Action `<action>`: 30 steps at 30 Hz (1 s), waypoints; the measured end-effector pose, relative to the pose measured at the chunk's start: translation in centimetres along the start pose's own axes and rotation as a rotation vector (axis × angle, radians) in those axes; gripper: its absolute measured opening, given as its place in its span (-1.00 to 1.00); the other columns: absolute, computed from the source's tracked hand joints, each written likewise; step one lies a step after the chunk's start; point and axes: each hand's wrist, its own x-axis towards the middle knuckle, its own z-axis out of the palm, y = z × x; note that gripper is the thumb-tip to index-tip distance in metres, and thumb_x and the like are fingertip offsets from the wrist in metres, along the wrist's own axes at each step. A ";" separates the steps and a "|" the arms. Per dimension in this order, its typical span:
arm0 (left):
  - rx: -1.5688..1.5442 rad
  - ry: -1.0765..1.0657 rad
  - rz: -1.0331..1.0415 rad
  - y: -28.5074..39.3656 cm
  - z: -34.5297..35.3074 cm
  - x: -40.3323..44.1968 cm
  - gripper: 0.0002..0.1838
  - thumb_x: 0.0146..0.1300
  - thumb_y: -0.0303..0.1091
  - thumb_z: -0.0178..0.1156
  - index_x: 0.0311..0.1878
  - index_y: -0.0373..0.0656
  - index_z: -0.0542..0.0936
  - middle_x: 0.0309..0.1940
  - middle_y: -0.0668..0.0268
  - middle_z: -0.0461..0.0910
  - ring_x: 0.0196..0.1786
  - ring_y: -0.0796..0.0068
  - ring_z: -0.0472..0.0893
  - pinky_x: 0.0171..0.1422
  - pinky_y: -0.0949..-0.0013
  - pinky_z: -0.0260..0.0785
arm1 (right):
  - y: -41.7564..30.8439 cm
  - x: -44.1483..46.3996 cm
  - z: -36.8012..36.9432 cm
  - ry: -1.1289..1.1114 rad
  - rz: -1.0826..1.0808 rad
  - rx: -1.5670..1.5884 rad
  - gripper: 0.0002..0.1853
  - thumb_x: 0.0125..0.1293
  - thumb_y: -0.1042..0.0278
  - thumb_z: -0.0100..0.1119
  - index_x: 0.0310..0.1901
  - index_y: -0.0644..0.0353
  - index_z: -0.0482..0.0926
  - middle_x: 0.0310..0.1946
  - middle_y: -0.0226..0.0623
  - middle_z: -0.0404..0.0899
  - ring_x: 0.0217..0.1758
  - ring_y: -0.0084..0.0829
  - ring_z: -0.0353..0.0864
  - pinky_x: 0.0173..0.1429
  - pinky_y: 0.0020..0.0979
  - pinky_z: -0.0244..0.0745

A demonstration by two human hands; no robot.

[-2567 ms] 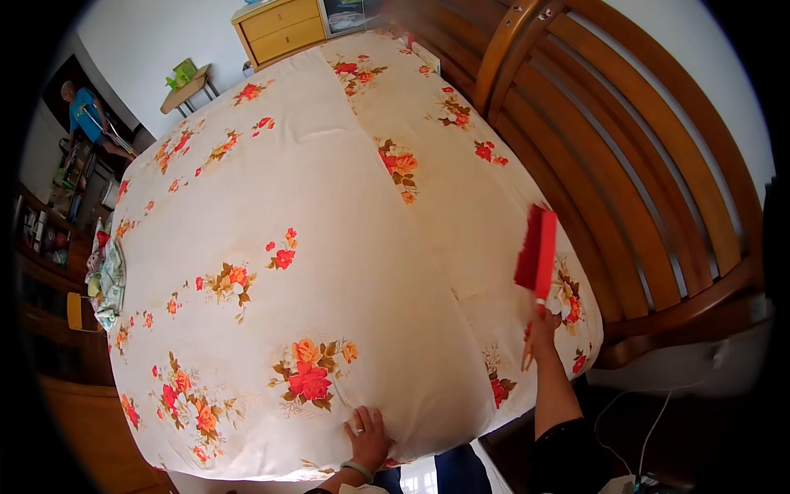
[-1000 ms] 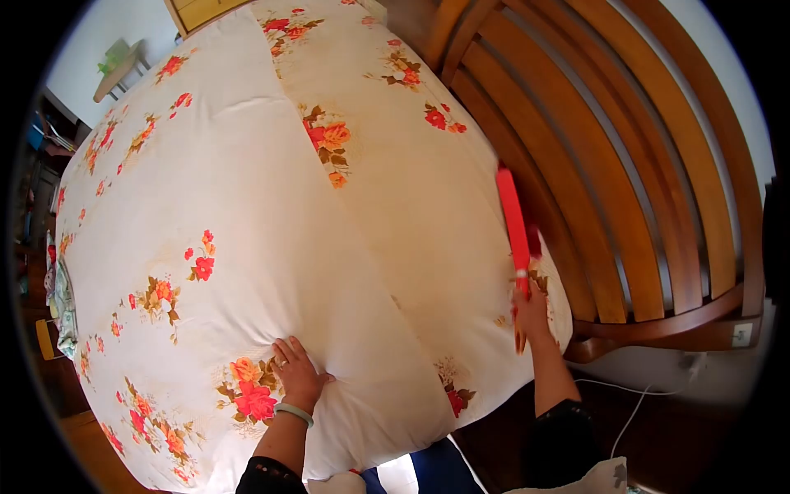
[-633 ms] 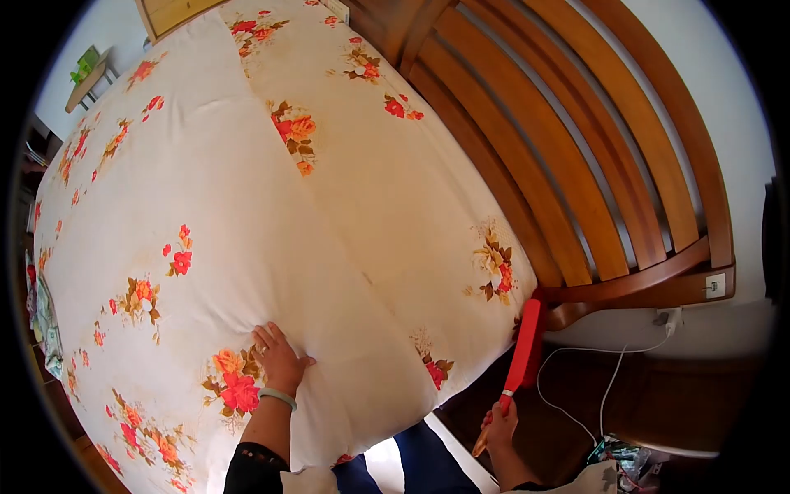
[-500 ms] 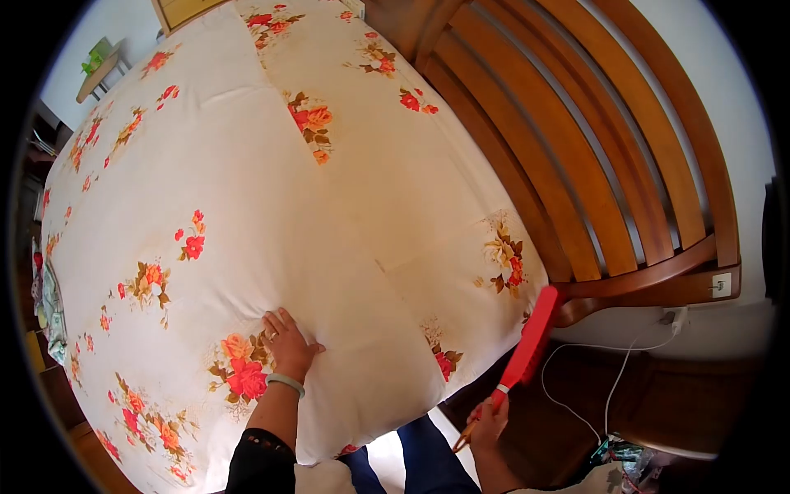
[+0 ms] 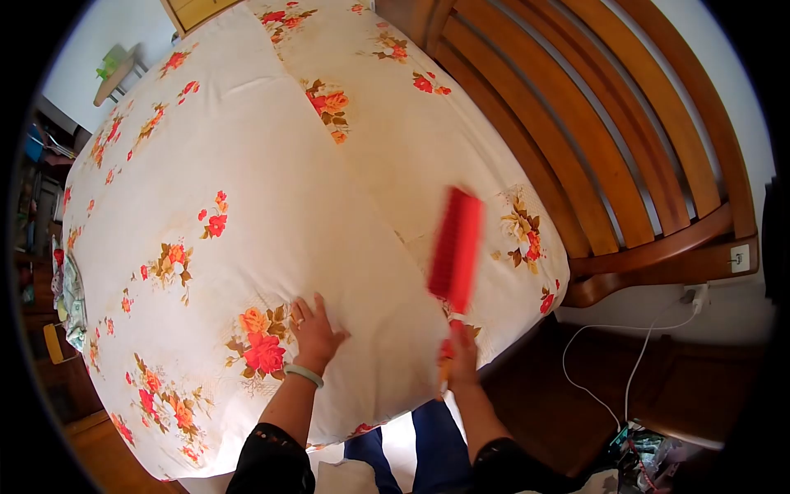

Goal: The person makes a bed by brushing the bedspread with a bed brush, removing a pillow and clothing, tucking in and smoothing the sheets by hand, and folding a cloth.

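Observation:
A cream sheet (image 5: pixel 288 189) with red and orange flowers covers the bed. My left hand (image 5: pixel 317 333) lies on it with fingers spread, beside a printed red rose near the front edge; a ring and a pale bangle show on this arm. In my right hand (image 5: pixel 461 354) is the handle of a red bed brush (image 5: pixel 458 247), fingers wrapped round it. The brush is tilted up over the sheet, its bristle side turned to the left, slightly blurred. Whether the bristles touch the cloth I cannot tell.
A slatted wooden headboard (image 5: pixel 576 123) borders the bed on the right. White cables (image 5: pixel 568 362) hang from a wall socket there, above a dark cabinet with plastic-wrapped items (image 5: pixel 650 453). Folded cloth (image 5: pixel 72 305) sits at the far left, and a small shelf (image 5: pixel 119 78) behind.
My right hand has swung the brush from beyond the bed's right edge, leftward and up over the sheet. My left hand stays on the same patch of sheet; the view has shifted slightly.

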 end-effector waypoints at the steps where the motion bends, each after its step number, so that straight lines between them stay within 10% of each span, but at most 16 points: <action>1: 0.008 -0.019 0.088 0.4 0.3 -1.2 0.19 -0.17 0.03 0.46 0.45 -0.10 -0.06 0.41 -0.25 -0.19 0.49 -0.19 -0.19 0.42 -0.25 -0.20 | -1.1 -1.4 -3.5 0.190 -0.049 0.026 -0.76 0.36 0.08 0.07 -0.09 0.00 0.45 -0.56 -0.47 0.38 -0.65 -0.62 0.33 -0.60 -0.58 0.31; 5: 0.089 -0.133 0.395 2.5 3.9 -8.2 0.11 -0.19 0.06 0.46 0.42 -0.01 0.08 0.39 -0.28 -0.13 0.47 -0.22 -0.16 0.34 -0.40 -0.18 | -0.3 -6.0 -12.9 0.636 -0.106 0.131 -0.78 0.39 0.10 0.03 -0.09 -0.01 0.36 -0.59 -0.46 0.31 -0.66 -0.58 0.32 -0.63 -0.53 0.29; 10: 0.219 -0.195 0.731 3.1 8.1 -15.9 -0.06 -0.07 -0.04 0.39 0.39 0.00 0.17 0.39 -0.14 0.00 0.45 -0.16 -0.01 0.27 -0.42 -0.04 | 1.5 -8.8 -11.5 0.665 -0.140 0.164 -0.82 0.41 0.14 -0.01 -0.10 0.00 0.33 -0.59 -0.46 0.31 -0.67 -0.59 0.30 -0.63 -0.52 0.30; 17: 0.337 -0.171 0.837 0.2 12.6 -20.2 -0.38 0.21 -0.16 0.07 0.33 -0.14 0.26 0.35 -0.08 0.16 0.43 -0.12 0.07 0.28 -0.46 -0.11 | 5.3 -14.4 0.5 -0.342 -0.166 -0.593 -0.51 0.36 0.34 0.05 0.29 0.22 0.22 -0.33 -0.27 0.57 -0.42 -0.50 0.53 -0.33 -0.51 0.46; 19: -0.357 -0.262 0.718 -1.9 17.0 -21.1 -0.39 0.20 -0.15 0.08 0.31 -0.15 0.29 0.32 -0.05 0.21 0.42 -0.08 0.12 0.31 -0.46 -0.16 | 11.1 -13.4 1.4 -0.549 -0.553 -1.151 -0.47 0.29 0.21 0.13 0.24 0.23 0.31 -0.14 -0.02 0.59 -0.19 -0.27 0.60 -0.04 -0.33 0.49; 21: -0.099 -0.402 0.747 -2.4 16.0 -22.5 -0.40 0.19 -0.16 0.09 0.29 -0.15 0.31 0.31 -0.03 0.23 0.41 -0.05 0.14 0.31 -0.46 -0.16 | 9.4 -14.8 3.2 -0.726 -0.371 -1.451 -0.48 0.28 0.21 0.13 0.23 0.22 0.32 -0.09 0.02 0.57 -0.16 -0.24 0.60 0.02 -0.32 0.46; 22: 0.028 -0.473 0.757 -2.6 15.3 -23.3 -0.40 0.18 -0.16 0.10 0.29 -0.15 0.32 0.30 -0.02 0.25 0.41 -0.04 0.15 0.31 -0.46 -0.16 | 10.1 -14.6 1.9 -0.714 -0.196 -1.105 -0.52 0.30 0.22 0.12 0.21 0.21 0.34 -0.10 -0.03 0.58 -0.18 -0.24 0.59 -0.02 -0.32 0.47; 26: 0.010 -0.390 0.756 -5.0 14.9 -24.8 -0.45 0.10 -0.25 0.18 0.19 -0.15 0.41 0.27 0.04 0.28 0.37 0.05 0.22 0.35 -0.25 0.00 | 7.4 -16.3 -8.6 -0.049 0.184 -0.587 -0.67 0.37 0.31 0.05 0.13 0.11 0.34 -0.51 -0.40 0.48 -0.55 -0.61 0.45 -0.52 -0.51 0.38; 30: -0.184 -0.167 0.565 -7.3 11.2 -23.9 -0.47 0.05 -0.35 0.18 0.17 -0.12 0.42 0.23 0.04 0.30 0.34 0.04 0.25 0.35 -0.04 0.12 | 7.1 -16.3 -20.2 0.537 -0.026 -0.347 -0.86 0.43 0.24 -0.09 -0.18 0.11 0.30 -0.69 -0.49 0.23 -0.74 -0.65 0.22 -0.70 -0.56 0.21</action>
